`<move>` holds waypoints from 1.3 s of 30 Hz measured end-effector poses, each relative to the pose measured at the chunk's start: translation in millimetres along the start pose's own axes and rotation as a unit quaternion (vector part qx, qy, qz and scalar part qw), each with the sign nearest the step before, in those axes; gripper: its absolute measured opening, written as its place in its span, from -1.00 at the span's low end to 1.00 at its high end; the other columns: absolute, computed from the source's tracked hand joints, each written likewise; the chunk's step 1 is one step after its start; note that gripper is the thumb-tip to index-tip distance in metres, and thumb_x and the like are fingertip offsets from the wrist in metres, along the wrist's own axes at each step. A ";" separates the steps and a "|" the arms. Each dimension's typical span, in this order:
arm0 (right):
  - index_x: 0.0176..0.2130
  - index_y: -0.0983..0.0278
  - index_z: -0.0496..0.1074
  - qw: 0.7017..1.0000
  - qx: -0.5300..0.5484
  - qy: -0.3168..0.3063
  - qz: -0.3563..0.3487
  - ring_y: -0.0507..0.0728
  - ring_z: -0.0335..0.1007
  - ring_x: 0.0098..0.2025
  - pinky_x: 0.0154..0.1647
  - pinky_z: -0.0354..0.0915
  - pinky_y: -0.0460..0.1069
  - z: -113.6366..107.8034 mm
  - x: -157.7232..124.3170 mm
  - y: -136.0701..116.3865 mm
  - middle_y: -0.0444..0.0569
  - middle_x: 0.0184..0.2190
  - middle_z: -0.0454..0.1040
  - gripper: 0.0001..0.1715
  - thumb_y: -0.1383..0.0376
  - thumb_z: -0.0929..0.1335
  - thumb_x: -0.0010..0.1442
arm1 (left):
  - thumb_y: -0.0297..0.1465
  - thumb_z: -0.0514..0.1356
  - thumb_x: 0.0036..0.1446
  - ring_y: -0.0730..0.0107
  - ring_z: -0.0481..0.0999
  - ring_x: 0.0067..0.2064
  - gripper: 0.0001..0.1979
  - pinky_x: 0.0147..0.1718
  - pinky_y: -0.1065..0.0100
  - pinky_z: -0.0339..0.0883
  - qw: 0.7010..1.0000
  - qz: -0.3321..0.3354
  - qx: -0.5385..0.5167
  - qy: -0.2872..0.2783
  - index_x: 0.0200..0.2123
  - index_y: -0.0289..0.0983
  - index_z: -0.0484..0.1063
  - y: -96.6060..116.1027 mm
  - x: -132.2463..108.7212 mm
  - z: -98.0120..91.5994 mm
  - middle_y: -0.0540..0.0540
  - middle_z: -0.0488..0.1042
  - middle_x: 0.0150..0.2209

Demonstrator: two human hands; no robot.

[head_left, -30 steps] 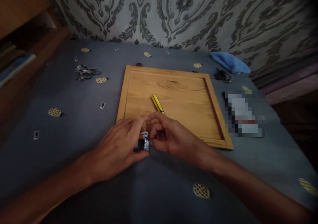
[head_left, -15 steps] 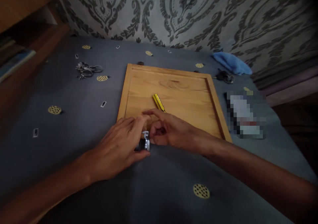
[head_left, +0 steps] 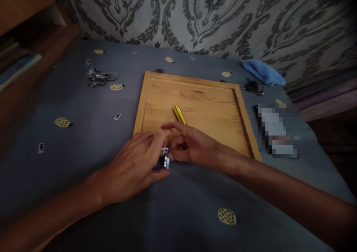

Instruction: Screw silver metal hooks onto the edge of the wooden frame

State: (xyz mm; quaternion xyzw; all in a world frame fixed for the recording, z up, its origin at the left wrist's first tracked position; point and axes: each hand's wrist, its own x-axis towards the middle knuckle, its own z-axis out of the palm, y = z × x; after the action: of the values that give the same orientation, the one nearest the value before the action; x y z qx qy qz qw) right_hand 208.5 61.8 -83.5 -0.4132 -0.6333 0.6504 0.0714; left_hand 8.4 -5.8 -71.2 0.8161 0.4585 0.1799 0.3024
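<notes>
1. Presently, left hand clamped around small metal fitting, by near edge of wooden panel.
2. Right hand: fingers curled at fitting's right side; cannot tell if anything's pinched.
3. Yellow tool lies on panel, just beyond right hand.

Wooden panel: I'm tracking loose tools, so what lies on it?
A yellow handle lies on the wooden panel, its near end hidden by the right hand. What lies beneath that and the left hand cannot be seen.
</notes>
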 end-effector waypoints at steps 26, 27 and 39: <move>0.09 0.16 0.36 0.977 -0.062 0.133 -0.156 0.05 0.34 -0.43 -0.41 0.26 -0.03 17.7 -27.2 15.7 -0.21 -0.45 0.41 -0.65 0.20 0.36 0.33 | -0.45 0.37 0.12 0.05 0.55 0.05 -0.39 -0.01 0.05 0.45 1.000 -0.013 -0.011 -0.010 0.14 -0.16 0.14 1.0 0.8 -1.0 -0.13 0.55 -0.02; 0.07 0.16 0.38 0.972 -0.076 0.150 -0.163 0.05 0.36 -0.43 -0.42 0.28 -0.03 18.6 -29.2 18.4 -0.19 -0.44 0.42 -0.68 0.19 0.36 0.34 | -0.45 0.37 0.12 0.05 0.55 0.05 -0.38 -0.01 0.05 0.45 1.000 -0.013 -0.011 -0.009 0.15 -0.16 0.14 0.4 0.6 -0.2 -0.13 0.55 -0.02; 0.06 0.16 0.54 0.885 -0.346 0.177 -0.258 0.20 0.53 -0.20 -0.23 0.45 0.10 32.4 -55.3 48.0 0.08 -0.20 0.59 -0.66 0.33 0.24 0.45 | -0.48 0.38 0.09 0.06 0.57 0.01 -0.34 0.02 0.03 0.45 1.000 -0.018 0.010 0.004 0.18 -0.22 0.13 -2.6 -1.9 2.9 -0.16 0.55 -0.05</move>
State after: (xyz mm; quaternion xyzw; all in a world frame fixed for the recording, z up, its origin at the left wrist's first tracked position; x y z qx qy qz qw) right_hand 244.7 -6.0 -105.8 -0.3424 -0.8791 0.2646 0.1999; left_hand 7.4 -7.3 -75.2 0.8098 0.4766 0.1732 0.2951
